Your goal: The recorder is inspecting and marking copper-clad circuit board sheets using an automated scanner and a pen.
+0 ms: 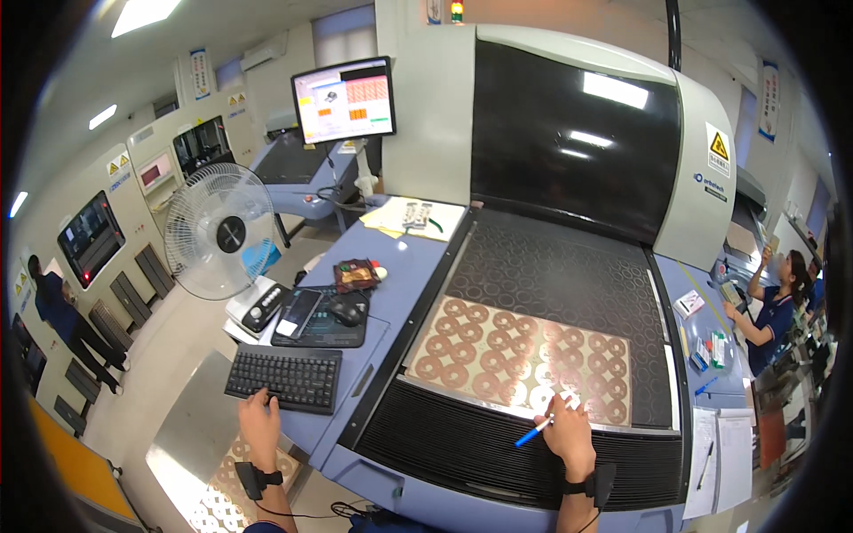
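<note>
My left hand reaches the front edge of a black keyboard, its fingers apart and nothing in them. Two fingertips appear to be on or just over the lower keys. My right hand is closed round a blue and white marker pen, which points down to the left. That hand is over the front edge of a copper-coloured panel covered with ring patterns; its fingertips partly cover the rings. The panel lies flat on the dark bed of a large machine. Whether the fingers touch the panel I cannot tell.
A monitor stands beyond the keyboard, with a mouse and phone nearer. At left are a fan and another ringed panel low down. An open notebook lies right. Two people stand farther off.
</note>
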`<action>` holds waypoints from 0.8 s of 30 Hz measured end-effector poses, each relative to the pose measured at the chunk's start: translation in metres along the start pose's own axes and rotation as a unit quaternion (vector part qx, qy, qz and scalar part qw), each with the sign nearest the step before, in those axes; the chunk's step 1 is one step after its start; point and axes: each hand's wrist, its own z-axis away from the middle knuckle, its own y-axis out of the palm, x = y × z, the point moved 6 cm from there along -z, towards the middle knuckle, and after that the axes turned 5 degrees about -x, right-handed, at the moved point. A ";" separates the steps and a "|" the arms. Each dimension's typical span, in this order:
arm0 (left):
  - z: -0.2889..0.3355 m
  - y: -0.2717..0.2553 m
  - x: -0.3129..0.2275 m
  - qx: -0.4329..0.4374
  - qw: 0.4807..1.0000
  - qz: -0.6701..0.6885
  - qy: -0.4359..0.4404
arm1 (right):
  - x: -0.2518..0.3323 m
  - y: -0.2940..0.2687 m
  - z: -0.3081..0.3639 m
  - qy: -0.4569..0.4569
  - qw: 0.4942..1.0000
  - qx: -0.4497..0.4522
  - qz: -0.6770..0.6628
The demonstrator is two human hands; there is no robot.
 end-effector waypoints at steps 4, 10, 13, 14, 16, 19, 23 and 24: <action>-0.003 -0.006 -0.010 -0.068 0.987 -0.031 0.141 | 0.007 -0.007 0.002 -0.013 1.000 -0.020 0.012; 0.043 0.030 -0.116 0.205 0.906 0.344 0.139 | 0.059 -0.023 0.004 -0.065 0.966 -0.080 -0.237; 0.098 0.059 -0.182 0.442 0.728 0.504 0.141 | 0.126 -0.006 0.019 -0.122 0.745 0.057 -0.653; 0.111 0.064 -0.200 0.462 0.704 0.505 0.190 | 0.141 -0.001 0.023 -0.111 0.748 0.092 -0.648; 0.134 0.073 -0.235 0.528 0.606 0.504 0.316 | 0.172 -0.003 0.030 -0.162 0.704 0.072 -0.688; 0.137 0.093 -0.271 0.553 0.522 0.625 0.177 | 0.193 -0.004 0.023 -0.126 0.579 0.071 -0.802; 0.122 0.097 -0.309 0.509 0.525 0.668 0.139 | 0.199 -0.012 -0.001 -0.049 0.417 0.067 -0.905; 0.116 0.092 -0.317 0.497 0.529 0.671 0.149 | 0.199 -0.020 -0.004 -0.074 0.434 0.038 -0.897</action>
